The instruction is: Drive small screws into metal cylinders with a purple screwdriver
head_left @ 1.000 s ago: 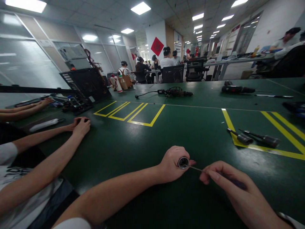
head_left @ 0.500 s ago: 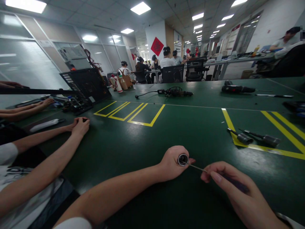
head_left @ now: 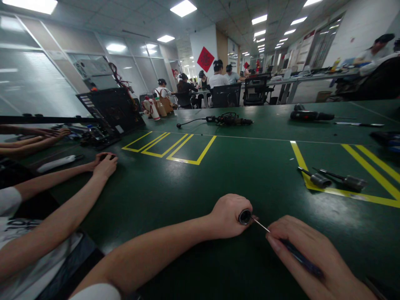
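My left hand (head_left: 229, 216) is closed around a hollow metal cylinder (head_left: 245, 216), its round open end facing me. Most of the cylinder's body is hidden inside the fist. In my right hand (head_left: 308, 250) is a thin screwdriver (head_left: 301, 258) with a dark handle, pinched near the front between thumb and fingers. Its slim metal shaft points left, and the tip is at the right rim of the cylinder's opening; whether it touches the rim I cannot tell.
Two metal cylinders with thin shafts (head_left: 320, 180) (head_left: 354, 182) lie on yellow tape to the right. Further back are a cabled black tool (head_left: 231, 120) and a power screwdriver (head_left: 312, 115). At left, a co-worker's hands (head_left: 106, 163) rest on the green table (head_left: 150, 187).
The screwdriver tip has moved from inside the cylinder's opening to its right rim. My left hand and the cylinder have shifted slightly right and down, and more of the dark handle shows.
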Available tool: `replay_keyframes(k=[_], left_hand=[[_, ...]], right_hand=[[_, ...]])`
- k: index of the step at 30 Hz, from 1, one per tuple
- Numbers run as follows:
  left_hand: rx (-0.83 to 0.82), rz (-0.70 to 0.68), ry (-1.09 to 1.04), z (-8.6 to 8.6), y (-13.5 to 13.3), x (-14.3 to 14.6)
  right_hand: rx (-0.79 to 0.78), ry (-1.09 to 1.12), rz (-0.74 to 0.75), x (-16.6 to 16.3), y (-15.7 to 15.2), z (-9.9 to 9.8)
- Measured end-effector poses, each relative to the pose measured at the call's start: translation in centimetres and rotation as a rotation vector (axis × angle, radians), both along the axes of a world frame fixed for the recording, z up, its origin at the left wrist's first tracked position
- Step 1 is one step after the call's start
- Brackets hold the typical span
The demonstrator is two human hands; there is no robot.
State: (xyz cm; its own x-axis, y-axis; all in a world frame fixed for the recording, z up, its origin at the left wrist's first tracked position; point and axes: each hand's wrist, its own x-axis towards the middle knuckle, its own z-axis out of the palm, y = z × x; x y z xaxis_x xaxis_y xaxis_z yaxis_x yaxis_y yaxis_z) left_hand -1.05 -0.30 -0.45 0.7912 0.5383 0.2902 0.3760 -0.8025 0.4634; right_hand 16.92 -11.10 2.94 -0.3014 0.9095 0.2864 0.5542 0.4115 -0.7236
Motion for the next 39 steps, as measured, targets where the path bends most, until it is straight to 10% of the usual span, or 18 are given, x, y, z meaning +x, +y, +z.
replay_keyframes(k=[15,32,39], left_hand=[[-0.242,0.093,-0.227,0.4,0.1,-0.1],[-0.161,0.010,-0.090,0.2,0.1,-0.2],[-0.136,-0.054,-0.096,0.3,-0.1,0.0]], right_hand=[[-0.460,0.664,-0.184,0.0,1.7,-1.4],[-0.222,0.197,-0.099,0.0,0.7,0.1],[-0.412,0.451,-0.135,0.6,1.7,-0.2]])
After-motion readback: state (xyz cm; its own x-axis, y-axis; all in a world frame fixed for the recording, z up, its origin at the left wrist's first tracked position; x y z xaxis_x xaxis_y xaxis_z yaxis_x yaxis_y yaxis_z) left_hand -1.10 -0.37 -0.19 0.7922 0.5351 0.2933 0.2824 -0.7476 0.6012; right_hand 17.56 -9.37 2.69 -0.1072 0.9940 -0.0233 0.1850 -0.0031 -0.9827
